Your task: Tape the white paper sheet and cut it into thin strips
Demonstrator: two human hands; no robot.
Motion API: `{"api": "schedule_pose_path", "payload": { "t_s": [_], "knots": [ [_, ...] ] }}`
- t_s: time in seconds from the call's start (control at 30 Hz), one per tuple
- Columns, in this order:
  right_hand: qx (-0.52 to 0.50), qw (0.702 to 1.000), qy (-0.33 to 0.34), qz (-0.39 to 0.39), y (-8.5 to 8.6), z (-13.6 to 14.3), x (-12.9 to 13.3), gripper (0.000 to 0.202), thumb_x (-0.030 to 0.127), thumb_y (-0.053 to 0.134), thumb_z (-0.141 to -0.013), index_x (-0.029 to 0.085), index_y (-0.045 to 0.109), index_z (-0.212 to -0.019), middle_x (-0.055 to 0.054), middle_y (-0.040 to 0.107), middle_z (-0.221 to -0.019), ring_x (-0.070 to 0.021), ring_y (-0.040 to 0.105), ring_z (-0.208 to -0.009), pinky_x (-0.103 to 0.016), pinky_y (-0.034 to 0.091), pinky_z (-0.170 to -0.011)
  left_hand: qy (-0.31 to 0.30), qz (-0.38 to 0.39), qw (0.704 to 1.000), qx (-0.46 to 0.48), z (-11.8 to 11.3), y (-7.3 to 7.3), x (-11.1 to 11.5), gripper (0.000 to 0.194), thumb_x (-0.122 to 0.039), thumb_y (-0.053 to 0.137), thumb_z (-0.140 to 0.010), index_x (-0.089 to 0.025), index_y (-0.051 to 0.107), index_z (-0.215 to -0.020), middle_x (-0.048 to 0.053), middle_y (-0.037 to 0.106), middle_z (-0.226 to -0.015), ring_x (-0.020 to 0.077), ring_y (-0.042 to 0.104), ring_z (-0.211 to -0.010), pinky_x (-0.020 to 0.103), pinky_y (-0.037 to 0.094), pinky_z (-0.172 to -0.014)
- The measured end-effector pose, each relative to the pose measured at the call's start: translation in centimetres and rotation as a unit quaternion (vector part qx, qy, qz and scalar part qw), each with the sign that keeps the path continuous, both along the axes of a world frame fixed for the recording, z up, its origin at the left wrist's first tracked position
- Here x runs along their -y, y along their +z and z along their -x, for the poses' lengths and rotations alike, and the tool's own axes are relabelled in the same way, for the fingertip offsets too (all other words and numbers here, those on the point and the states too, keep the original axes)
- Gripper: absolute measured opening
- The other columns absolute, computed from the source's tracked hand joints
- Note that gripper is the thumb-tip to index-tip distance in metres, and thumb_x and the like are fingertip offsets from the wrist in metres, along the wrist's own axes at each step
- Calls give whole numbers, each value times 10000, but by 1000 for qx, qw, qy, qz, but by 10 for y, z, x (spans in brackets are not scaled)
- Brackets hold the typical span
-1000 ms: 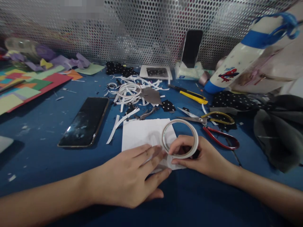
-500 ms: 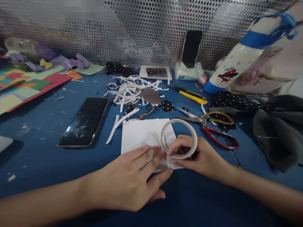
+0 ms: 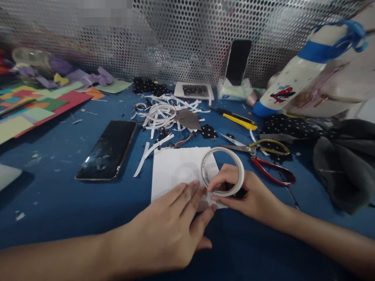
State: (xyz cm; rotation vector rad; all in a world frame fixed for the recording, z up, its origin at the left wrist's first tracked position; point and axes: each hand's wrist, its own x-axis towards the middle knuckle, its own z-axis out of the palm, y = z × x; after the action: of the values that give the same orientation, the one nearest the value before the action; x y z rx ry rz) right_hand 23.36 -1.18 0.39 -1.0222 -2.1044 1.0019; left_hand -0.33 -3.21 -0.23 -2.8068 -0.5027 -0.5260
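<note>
- The right hand (image 3: 249, 191) pinches the tape roll (image 3: 240, 170), thumb against fingers, above the white paper (image 3: 166, 168).
- The roll stands nearly upright, its hole facing the person.
- The left hand (image 3: 164, 224) lies extended on the paper.
- Inside the roll, green print (image 3: 204, 170) is too small.

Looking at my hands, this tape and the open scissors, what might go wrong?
The open scissors lie just beyond the right hand, so a careless reach might nick it. The tape roll in that hand might slip onto the white sheet. The left hand lies over the sheet; shifting might crease it.
</note>
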Motion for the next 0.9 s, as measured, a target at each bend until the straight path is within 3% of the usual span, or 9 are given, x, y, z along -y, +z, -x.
{"api": "schedule_pose_path", "payload": {
  "t_s": [0.2, 0.3, 0.4, 0.47, 0.63, 0.9],
  "knots": [
    [60, 979, 30, -193, -2, 0, 2, 98, 160, 695, -877, 190, 692, -970, -27, 712, -836, -185, 553, -813, -335, 456, -806, -9, -29, 999, -14, 0, 0, 1, 503, -434, 422, -1030, -30, 617, -1257, 253, 654, -1200, 385, 634, -1144, 463, 497, -955],
    [79, 964, 39, -250, 1, 1, 2, 57, 155, 715, -856, 165, 694, -908, -34, 672, -774, -188, 531, -773, -349, 453, -787, -11, -42, 999, -11, 1, -2, 2, 516, -450, 441, -1021, -32, 605, -1274, 242, 660, -1201, 377, 641, -1135, 461, 486, -974],
    [81, 956, 2, -282, 4, 3, -1, 71, 202, 780, -805, 181, 715, -828, -49, 667, -827, -206, 529, -803, -356, 440, -751, -16, -44, 999, -16, 2, -5, 1, 530, -464, 442, -1017, -36, 595, -1288, 245, 657, -1204, 382, 635, -1143, 468, 475, -987],
    [60, 959, -17, -275, 6, 3, -4, 102, 231, 813, -776, 199, 731, -827, -45, 670, -857, -207, 542, -808, -362, 434, -757, -20, -43, 999, -20, 2, -7, 1, 538, -471, 435, -1017, -35, 593, -1290, 260, 644, -1219, 389, 632, -1144, 475, 472, -987],
    [-13, 988, -15, -153, 6, 6, -10, 80, 197, 777, -815, 194, 711, -860, -21, 695, -863, -191, 590, -849, -353, 449, -830, -28, -51, 998, -14, 3, -8, 0, 514, -451, 415, -1027, -43, 608, -1271, 269, 650, -1199, 381, 640, -1134, 465, 481, -972],
    [22, 988, -38, -148, -2, 7, -13, 58, 175, 745, -840, 216, 714, -867, -16, 676, -881, -195, 587, -871, -331, 458, -809, -30, -79, 996, -28, 2, -11, -1, 479, -383, 408, -1036, -20, 575, -1302, 297, 631, -1211, 393, 635, -1137, 481, 486, -959]
  ]
}}
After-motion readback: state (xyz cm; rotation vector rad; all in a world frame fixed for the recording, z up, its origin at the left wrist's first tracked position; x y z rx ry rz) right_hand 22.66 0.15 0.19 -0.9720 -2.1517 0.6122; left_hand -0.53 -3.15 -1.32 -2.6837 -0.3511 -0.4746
